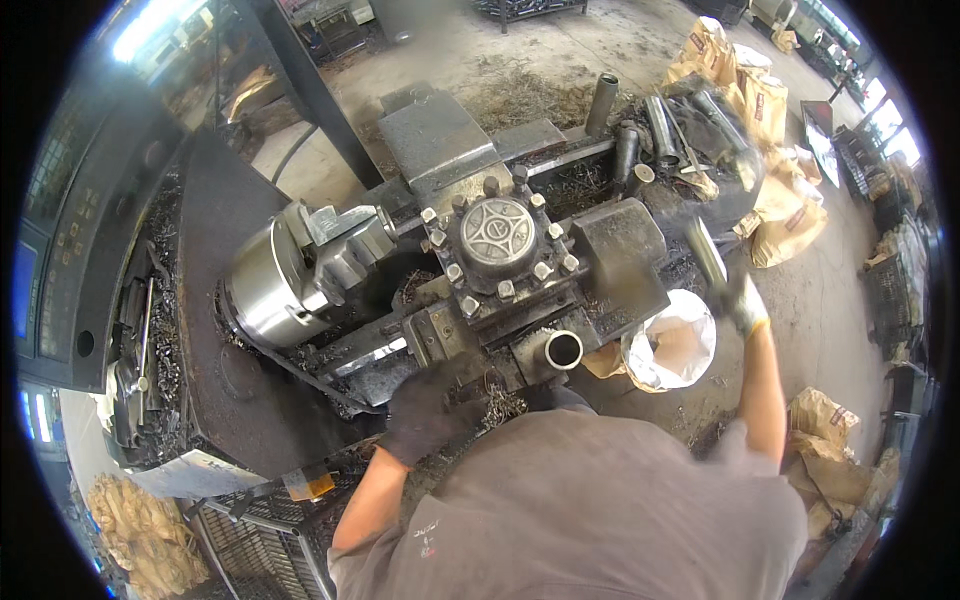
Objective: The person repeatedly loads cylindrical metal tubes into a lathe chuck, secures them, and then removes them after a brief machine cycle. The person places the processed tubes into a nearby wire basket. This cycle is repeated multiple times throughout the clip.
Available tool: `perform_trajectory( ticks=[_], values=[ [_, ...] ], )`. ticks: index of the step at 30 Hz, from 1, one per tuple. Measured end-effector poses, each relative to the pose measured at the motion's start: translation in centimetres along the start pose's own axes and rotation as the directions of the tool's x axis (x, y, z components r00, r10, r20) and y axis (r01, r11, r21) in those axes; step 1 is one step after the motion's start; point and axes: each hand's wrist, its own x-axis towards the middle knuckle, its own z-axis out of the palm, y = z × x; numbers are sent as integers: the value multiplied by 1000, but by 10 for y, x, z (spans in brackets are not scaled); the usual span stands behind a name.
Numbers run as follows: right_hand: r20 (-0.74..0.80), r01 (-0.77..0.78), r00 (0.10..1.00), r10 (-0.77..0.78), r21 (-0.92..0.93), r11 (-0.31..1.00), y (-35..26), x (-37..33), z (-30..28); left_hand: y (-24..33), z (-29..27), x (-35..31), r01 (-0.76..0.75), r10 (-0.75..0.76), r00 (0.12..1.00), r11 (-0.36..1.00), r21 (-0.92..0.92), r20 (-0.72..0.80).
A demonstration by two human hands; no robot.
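My right hand (746,306), in a pale glove and smeared by motion, is out to the right beyond the lathe. It grips the lower end of a shiny metal tube (706,252), which tilts up and left from it. My left hand (430,408), in a dark glove, rests low at the lathe's front edge, beside a small heap of metal shavings (503,405); its fingers blend into the dark metal. Another tube (563,350) stands upright right of that heap, its round mouth facing up. Behind is the bolted tool post (498,240).
The three-jaw chuck (275,285) sits left of the tool post. Several metal tubes (660,130) lie or stand at the lathe's far right end. An open white sack (675,345) is below my right hand. Paper sacks (790,220) line the right side; a control panel (75,240) is at left.
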Motion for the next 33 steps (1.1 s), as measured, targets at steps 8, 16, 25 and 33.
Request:
perform_trajectory(
  ticks=[8, 16, 25, 33],
  values=[
    [1, 312, 950, -313, -102, 945, -34, -54, 65, -16, 55, 12, -172, 67, 944, 936, 307, 323],
    [778, 872, 449, -440, -272, 407, -305, -131, 141, 7, -102, 33, 165, -48, 943, 927, 337, -331],
    [617, 929, 280, -736, -368, 44, -457, -1, 112, -42, -192, 151, 419, -53, 796, 767, 486, -603],
    [841, 934, 337, -423, -355, 39, -424, 147, 256, -61, 23, -99, 162, -823, 383, 506, -847, -419]
  ],
)
